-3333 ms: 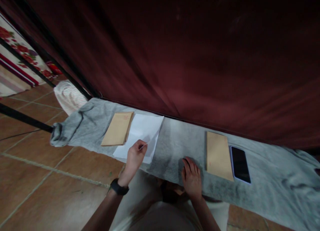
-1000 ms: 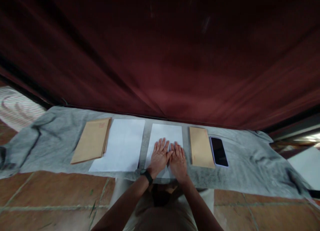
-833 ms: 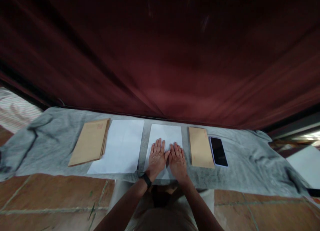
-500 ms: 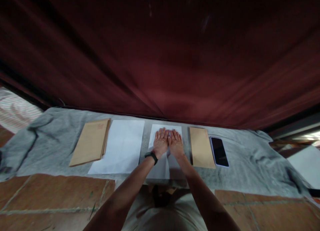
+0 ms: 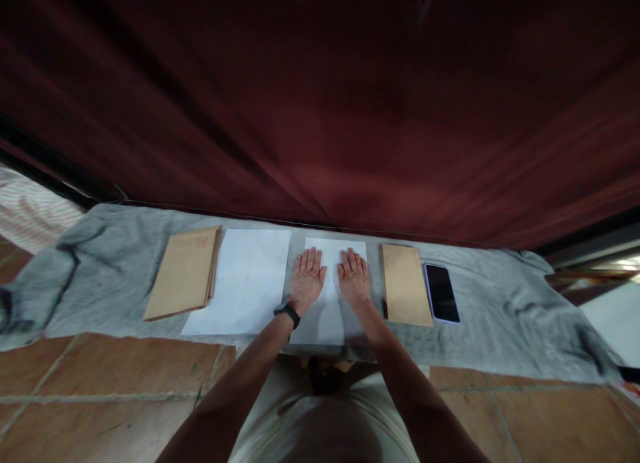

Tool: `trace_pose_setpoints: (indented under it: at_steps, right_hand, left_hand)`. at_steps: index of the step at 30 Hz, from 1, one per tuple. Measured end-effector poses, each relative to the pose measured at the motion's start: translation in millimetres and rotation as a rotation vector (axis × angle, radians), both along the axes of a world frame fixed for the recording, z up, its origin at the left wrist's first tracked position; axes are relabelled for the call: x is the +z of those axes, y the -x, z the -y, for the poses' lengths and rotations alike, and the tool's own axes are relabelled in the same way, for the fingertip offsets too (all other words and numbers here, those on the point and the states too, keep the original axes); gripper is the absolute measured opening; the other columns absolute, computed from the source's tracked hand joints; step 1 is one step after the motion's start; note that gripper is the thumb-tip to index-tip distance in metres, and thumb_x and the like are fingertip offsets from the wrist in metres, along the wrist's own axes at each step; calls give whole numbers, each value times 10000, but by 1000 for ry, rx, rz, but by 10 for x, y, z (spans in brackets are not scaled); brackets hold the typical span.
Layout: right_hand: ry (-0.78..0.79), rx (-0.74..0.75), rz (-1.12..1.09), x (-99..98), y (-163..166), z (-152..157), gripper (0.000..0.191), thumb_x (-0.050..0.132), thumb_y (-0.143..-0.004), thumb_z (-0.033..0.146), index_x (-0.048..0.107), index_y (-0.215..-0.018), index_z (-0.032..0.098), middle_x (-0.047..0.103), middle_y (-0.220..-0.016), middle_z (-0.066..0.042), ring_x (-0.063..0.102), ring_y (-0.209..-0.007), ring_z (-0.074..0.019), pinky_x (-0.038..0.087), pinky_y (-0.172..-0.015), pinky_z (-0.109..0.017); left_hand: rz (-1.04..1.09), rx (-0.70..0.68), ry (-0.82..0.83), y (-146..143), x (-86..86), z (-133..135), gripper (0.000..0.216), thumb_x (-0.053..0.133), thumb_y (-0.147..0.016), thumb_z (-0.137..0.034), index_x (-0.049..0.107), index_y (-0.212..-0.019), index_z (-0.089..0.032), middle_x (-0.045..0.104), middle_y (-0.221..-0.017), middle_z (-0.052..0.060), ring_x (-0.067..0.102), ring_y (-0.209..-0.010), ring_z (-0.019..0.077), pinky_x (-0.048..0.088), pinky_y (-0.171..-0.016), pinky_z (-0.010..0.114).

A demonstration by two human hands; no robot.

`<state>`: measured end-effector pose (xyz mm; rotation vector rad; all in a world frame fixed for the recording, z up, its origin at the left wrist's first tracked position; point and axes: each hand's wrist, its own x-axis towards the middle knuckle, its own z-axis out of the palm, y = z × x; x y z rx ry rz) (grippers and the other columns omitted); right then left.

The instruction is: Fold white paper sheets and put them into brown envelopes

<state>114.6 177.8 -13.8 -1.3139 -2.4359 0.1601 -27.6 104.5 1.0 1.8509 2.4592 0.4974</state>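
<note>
A white sheet of paper (image 5: pixel 327 316) lies in front of me on grey cloth, with a crease line visible down it. My left hand (image 5: pixel 307 276), below which a dark watch (image 5: pixel 287 313) circles the wrist, rests flat on the sheet's left side, fingers stretched out. On the right side of the same sheet my right hand (image 5: pixel 354 276) lies flat with its fingers extended. A strip of white paper shows between the two hands. Neither hand grips anything.
Left of the sheet are more white paper (image 5: pixel 253 283) and a stack of brown envelopes (image 5: pixel 185 269) overlapping its edge. To the right lie another brown envelope stack (image 5: pixel 407 286) and a phone (image 5: pixel 442 293). Grey cloth (image 5: pixel 500 309) covers the surface; a dark red curtain (image 5: pixel 350 149) hangs behind.
My hands have slid apart across the sheet, the left one leftward and the right one slightly rightward. They were side by side at the middle before.
</note>
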Motion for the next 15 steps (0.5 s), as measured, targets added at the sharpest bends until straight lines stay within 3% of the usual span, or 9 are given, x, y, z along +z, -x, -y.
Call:
trace_pose_setpoints:
  at_steps: [3, 8, 11, 15]
  right_hand:
    - [-9, -3, 1, -8, -4, 1, 513, 325, -1064, 290, 431, -1541, 133, 386, -1615, -156, 370, -1480, -283, 249, -1215, -491]
    - [12, -2, 14, 40, 4, -17, 512, 331, -1065, 300, 443, -1535, 129, 383, -1616, -158, 358, -1486, -290, 241, -1217, -488]
    - [45, -10, 26, 91, 6, 59, 507, 351, -1059, 282, 447, -1529, 120, 376, -1618, -161, 352, -1490, -286, 238, -1220, -497]
    - [63, 54, 24, 96, -100, 416, 487, 338, -1059, 261, 475, -1511, 144, 393, -1617, -122, 352, -1490, -271, 247, -1223, -486]
  left_hand:
    - [-19, -54, 2, -129, 17, 252, 559, 312, -1050, -355, 400, -1551, -123, 339, -1642, 137, 245, -1549, 290, 212, -1263, 505]
    - [-22, -230, 7, -311, 66, 602, 514, 371, -1042, -356, 439, -1537, -239, 383, -1631, 53, 246, -1550, 266, 227, -1266, 492]
    - [-22, -239, 10, -314, 89, 666, 520, 394, -1036, -367, 440, -1537, -238, 387, -1628, 58, 253, -1548, 272, 231, -1265, 508]
    - [-40, -245, 26, -296, 93, 662, 519, 391, -1030, -331, 447, -1533, -214, 376, -1633, 64, 240, -1551, 280, 223, -1266, 512]
